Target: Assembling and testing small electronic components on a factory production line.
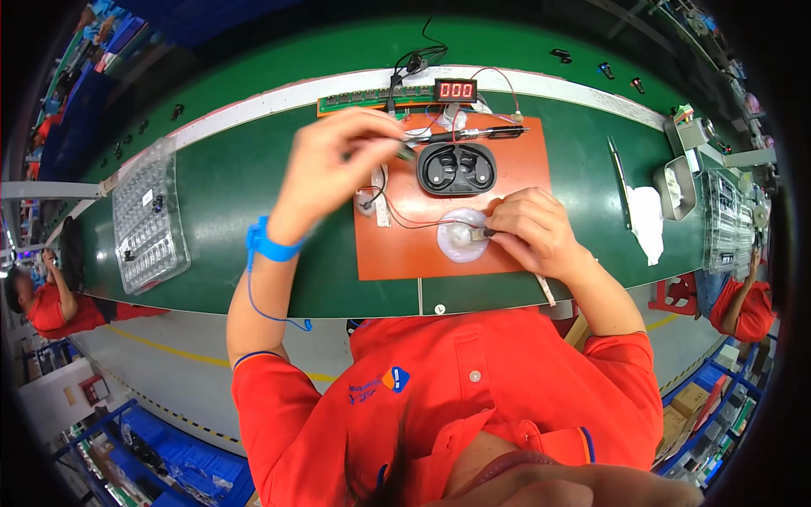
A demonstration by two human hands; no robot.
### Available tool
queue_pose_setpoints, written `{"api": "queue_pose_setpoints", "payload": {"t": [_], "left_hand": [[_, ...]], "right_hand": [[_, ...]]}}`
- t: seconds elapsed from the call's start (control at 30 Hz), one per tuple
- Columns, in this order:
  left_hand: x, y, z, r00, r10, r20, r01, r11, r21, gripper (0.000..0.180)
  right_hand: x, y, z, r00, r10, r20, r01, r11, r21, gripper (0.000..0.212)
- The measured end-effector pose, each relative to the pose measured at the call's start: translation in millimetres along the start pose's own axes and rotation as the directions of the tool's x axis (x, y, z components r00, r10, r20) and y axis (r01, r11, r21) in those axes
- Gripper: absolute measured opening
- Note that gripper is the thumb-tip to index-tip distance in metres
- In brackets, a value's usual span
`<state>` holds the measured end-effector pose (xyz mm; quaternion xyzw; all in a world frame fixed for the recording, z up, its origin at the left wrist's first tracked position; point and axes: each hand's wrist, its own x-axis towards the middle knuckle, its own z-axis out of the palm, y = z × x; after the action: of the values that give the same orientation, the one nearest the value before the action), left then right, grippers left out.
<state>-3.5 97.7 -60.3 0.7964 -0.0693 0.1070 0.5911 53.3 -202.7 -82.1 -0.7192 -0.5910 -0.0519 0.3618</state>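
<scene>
My left hand [338, 165], with a blue strap [274, 242] round its wrist, is raised to the left of a black earbud case [456, 170]. Its thumb and forefinger come together on something small, too smeared to name. Two dark earbuds lie in the case, which rests on an orange mat [393, 258]. My right hand [536, 230] pinches a small dark part [488, 232] at the right rim of a round whitish dish [460, 252]. Thin red and black wires [405, 224] run from the left of the mat toward this dish.
Behind the mat are a small red-digit display [456, 90], a green circuit board [355, 100] and a black pen-like tool [481, 133]. A clear blister tray [150, 215] lies at left. Tweezers [621, 177], a white cloth [645, 221] and a small bin [676, 188] are at right.
</scene>
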Motion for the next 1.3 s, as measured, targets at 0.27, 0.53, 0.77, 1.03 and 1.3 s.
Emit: {"api": "queue_pose_setpoints", "payload": {"t": [0.27, 0.53, 0.77, 1.03, 1.3], "left_hand": [[43, 9, 51, 0.908, 0.283, 0.31, -0.369, 0.891, 0.266, 0.012], [50, -53, -10, 0.831, 0.374, -0.412, -0.114, 0.839, 0.533, 0.009], [29, -141, -128, 0.557, 0.039, -0.83, 0.287, 0.928, 0.236, 0.02], [38, -120, -100, 0.766, 0.117, -0.632, 0.16, 0.918, 0.364, 0.019], [42, -124, -107, 0.742, 0.162, -0.651, 0.087, 0.939, 0.332, 0.016]], "right_hand": [[7, 24, -10, 0.98, 0.109, -0.164, -0.101, 0.993, 0.053, 0.021], [36, 188, -49, 0.811, 0.363, -0.459, -0.526, 0.797, -0.297, 0.022], [50, 88, -24, 0.934, 0.134, -0.332, -0.212, 0.954, -0.21, 0.029], [56, 20, 3, 0.971, 0.237, -0.039, -0.24, 0.956, -0.169, 0.028], [36, 0, 3, 0.912, 0.407, -0.038, -0.391, 0.896, 0.21, 0.025]]}}
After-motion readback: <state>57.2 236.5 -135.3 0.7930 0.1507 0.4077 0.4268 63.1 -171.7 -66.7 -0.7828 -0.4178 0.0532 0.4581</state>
